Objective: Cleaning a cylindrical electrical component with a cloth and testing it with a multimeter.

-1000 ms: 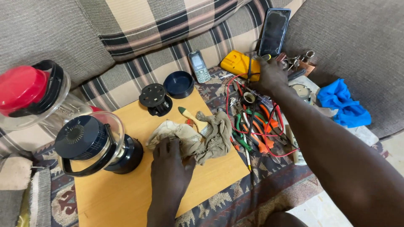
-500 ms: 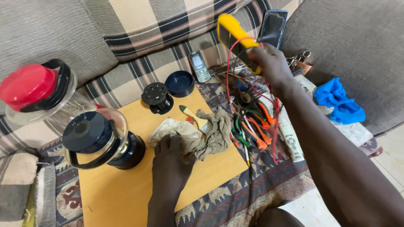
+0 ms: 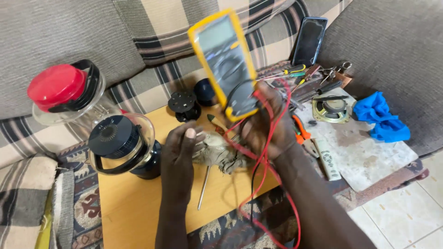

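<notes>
My right hand (image 3: 267,122) grips the lower end of a yellow multimeter (image 3: 224,60) and holds it up over the couch, screen facing me. Red and black test leads (image 3: 263,170) trail from it down past my forearm. My left hand (image 3: 181,147) rests on the wooden board (image 3: 129,207), fingers curled against a crumpled grey rag (image 3: 221,150). A screwdriver (image 3: 203,186) lies on the board just beside that hand.
An upturned blender jar with a black base (image 3: 121,143) and a red-lidded jar (image 3: 64,92) stand at left. Two black round caps (image 3: 184,103) sit behind the board. To the right lie a phone (image 3: 308,41), hand tools (image 3: 314,76), a small speaker (image 3: 331,108) and a blue cloth (image 3: 380,117).
My right hand has picked the multimeter up from the couch and brought it up toward the middle, leads dragging along. My left hand stays at the rag.
</notes>
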